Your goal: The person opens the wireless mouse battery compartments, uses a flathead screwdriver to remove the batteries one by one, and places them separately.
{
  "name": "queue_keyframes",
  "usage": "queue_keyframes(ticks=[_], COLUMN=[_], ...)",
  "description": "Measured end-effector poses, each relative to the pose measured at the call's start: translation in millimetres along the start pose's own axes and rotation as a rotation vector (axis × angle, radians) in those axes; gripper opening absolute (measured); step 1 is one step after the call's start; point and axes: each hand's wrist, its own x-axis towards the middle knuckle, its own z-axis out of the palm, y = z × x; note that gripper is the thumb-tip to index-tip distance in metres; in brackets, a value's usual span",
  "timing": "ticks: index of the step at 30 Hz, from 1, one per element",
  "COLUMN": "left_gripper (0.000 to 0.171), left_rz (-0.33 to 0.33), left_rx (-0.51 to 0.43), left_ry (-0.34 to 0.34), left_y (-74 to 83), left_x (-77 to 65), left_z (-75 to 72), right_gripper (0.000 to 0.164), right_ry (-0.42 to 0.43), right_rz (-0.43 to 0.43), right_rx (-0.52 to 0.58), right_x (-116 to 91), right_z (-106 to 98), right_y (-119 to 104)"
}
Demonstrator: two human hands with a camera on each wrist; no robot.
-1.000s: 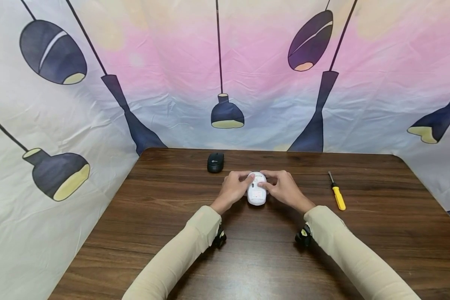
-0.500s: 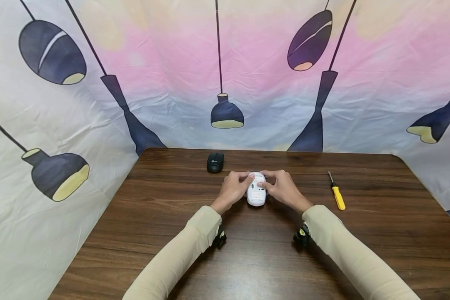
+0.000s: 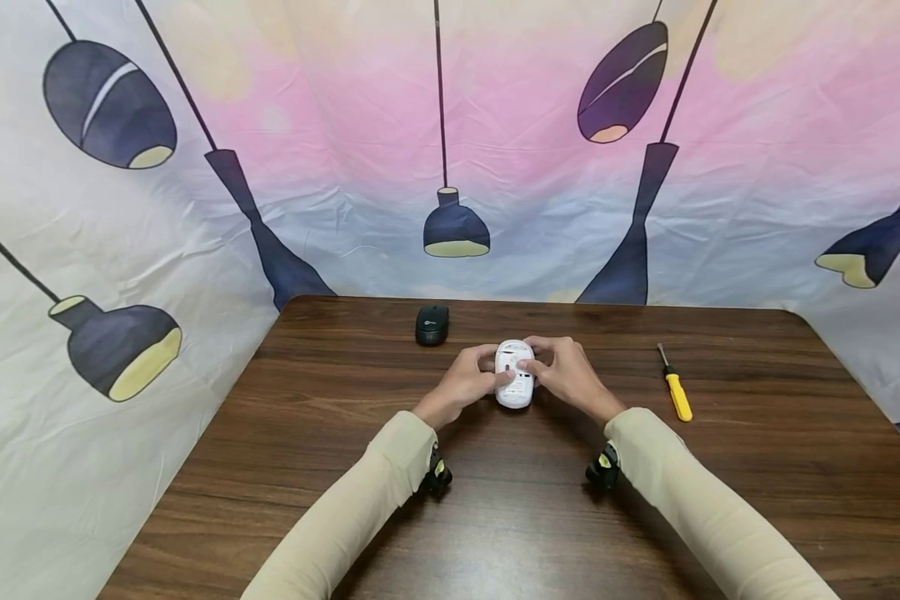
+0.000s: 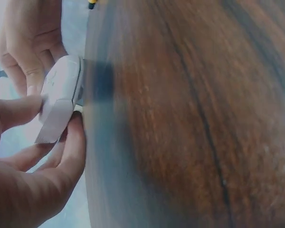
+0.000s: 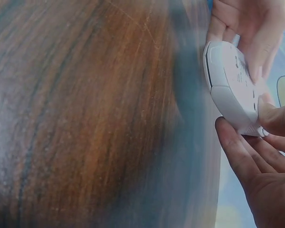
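A white computer mouse (image 3: 514, 392) is held bottom side up between both hands, a little above the wooden table. My left hand (image 3: 465, 379) grips its left side, the thumb lying on the underside and the fingers beneath, as the left wrist view shows. From the other side my right hand (image 3: 570, 375) pinches the mouse, its thumb on the underside and its index finger at the far end. Close up in the right wrist view, the white mouse (image 5: 232, 90) is tilted, with a dark seam along its rim.
Behind the hands, near the far edge of the brown table (image 3: 330, 367), sits a black mouse (image 3: 432, 325). A screwdriver (image 3: 675, 387) with a yellow handle lies to the right. A cloth printed with lamps (image 3: 456, 229) hangs behind the table.
The left thumb has slid from the far end of the white mouse down toward its middle. The mouse has shifted slightly away from me. The right hand keeps its grip.
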Motion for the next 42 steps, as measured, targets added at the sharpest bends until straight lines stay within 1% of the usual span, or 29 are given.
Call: queue_keyframes(ticks=[3,5,10,13,18,24,28,33,37,42], left_gripper=[0.059,0.061,0.062,0.063,0.064,0.063,0.063,0.064,0.066,0.066], left_rz=[-0.031,-0.047,-0.076,-0.097,-0.097,-0.091,-0.093,-0.094,-0.107,-0.114], left_rx=[-0.076,-0.097,-0.084,-0.079,-0.078,-0.080,-0.078,-0.069,-0.070,-0.075], left_ry=[-0.023,-0.030,-0.020,-0.014,-0.019,-0.026,-0.027,-0.027,-0.034,-0.054], left_y=[0.8,1.2,0.9,0.3,-0.1,-0.5,-0.7,-0.9,-0.3,-1.3], left_x=[-1.0,-1.2,-1.1,-1.2,-2.6,-2.1,-1.7,-1.1,-1.5,-0.9], left_z=[-1.3,-1.5,-1.4,-1.5,-1.7,-1.2,-0.8,-0.3,0.1,0.7], right_gripper=[0.031,0.032,0.036,0.034,0.032,0.029,0.027,0.024,0.025,0.025], right_ry=[-0.003,-0.008,-0.013,0.006,0.037,0.023,0.014,0.017,0.027,0.056], right_rz=[0.016,0.024,0.040,0.026,0.007,0.055,0.071,0.104,0.144,0.167], right_rx=[0.015,0.027,0.025,-0.015,-0.057,-0.043,-0.018,0.045,0.100,0.165], right_x=[1,1,2,2,5,8,9,13,16,20], right_z=[0,0,-1,-1,-3,-6,-7,-9,-11,-12], right_y=[0,-1,0,1,3,3,3,3,4,7])
